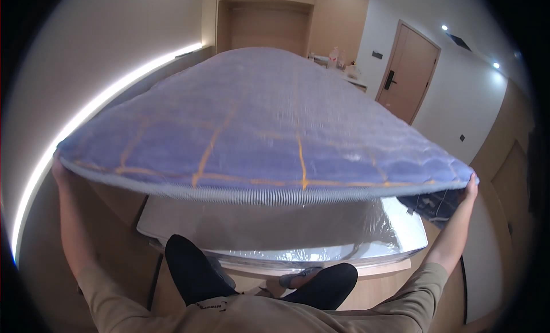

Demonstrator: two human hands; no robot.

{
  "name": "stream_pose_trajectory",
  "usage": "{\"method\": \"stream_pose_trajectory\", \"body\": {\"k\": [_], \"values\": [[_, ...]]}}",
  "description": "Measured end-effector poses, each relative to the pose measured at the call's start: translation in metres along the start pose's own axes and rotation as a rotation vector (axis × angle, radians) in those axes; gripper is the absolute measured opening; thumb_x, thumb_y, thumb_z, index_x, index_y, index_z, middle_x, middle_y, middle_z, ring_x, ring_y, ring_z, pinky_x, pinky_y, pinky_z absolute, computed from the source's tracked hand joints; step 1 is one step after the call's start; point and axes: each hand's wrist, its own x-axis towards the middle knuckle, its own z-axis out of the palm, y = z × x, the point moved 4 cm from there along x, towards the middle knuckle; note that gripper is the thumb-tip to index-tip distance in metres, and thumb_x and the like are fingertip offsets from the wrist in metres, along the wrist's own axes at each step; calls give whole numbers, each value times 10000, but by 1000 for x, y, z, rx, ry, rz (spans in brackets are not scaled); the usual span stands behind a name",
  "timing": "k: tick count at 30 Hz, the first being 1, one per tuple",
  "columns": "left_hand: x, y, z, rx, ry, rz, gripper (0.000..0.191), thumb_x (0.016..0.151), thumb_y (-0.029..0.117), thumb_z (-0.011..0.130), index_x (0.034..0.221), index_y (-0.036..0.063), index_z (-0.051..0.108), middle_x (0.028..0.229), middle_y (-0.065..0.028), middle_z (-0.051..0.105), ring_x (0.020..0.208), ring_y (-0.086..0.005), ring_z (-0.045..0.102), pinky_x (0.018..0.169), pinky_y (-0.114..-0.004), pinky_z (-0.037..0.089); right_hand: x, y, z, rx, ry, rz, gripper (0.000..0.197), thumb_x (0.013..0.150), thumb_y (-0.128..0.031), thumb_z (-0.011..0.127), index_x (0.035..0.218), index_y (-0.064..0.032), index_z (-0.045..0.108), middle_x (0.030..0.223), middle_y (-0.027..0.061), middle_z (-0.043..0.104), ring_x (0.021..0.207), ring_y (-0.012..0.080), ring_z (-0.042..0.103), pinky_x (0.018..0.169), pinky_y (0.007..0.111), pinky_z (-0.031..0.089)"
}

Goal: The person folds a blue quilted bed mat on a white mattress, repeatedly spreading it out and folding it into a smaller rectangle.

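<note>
A large purple quilted pad (258,139) with orange lines and a striped edge spreads out in front of me, raised above a white mattress (266,230) in clear plastic film. At the far left, my left hand (58,163) grips the pad's near left corner; its fingers are mostly hidden. My right hand (471,189) holds the near right corner, with the thumb on top. Both arms are spread wide. The pad's near edge hangs apart from the mattress, while its far part hides the rest of the mattress.
A lit strip (107,90) runs along the left wall. Bottles (334,58) and a bag stand on a counter (356,80) at the back right, near a closed door (410,70). Dark fabric (438,206) lies right of the mattress. A wooden bed base (382,268) shows below it.
</note>
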Motion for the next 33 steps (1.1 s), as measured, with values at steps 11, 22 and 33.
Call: {"method": "stream_pose_trajectory", "body": {"k": [11,22,33], "values": [[-180,-273,-71,281,878,-553,431,841,167,550,1235,-2,514,1117,-166,605,1075,-300,596,929,-470,504,-53,180,-100,110,305,258,616,984,-472,370,1383,-9,446,1391,154,500,1255,359,498,1032,524,419],[-194,-288,60,-196,974,-724,494,913,344,455,1291,32,512,1340,-135,534,1224,-356,507,1036,-529,402,-202,381,-175,-398,170,1029,533,883,-535,574,1127,-60,566,1003,159,630,841,297,640,716,434,543],[-182,-272,-154,339,1230,-312,428,940,291,566,1191,-54,583,1180,-143,614,1015,-248,587,911,-386,470,-141,371,-86,-171,224,601,107,856,-164,549,807,-75,582,690,42,574,593,191,567,543,327,501]]}}
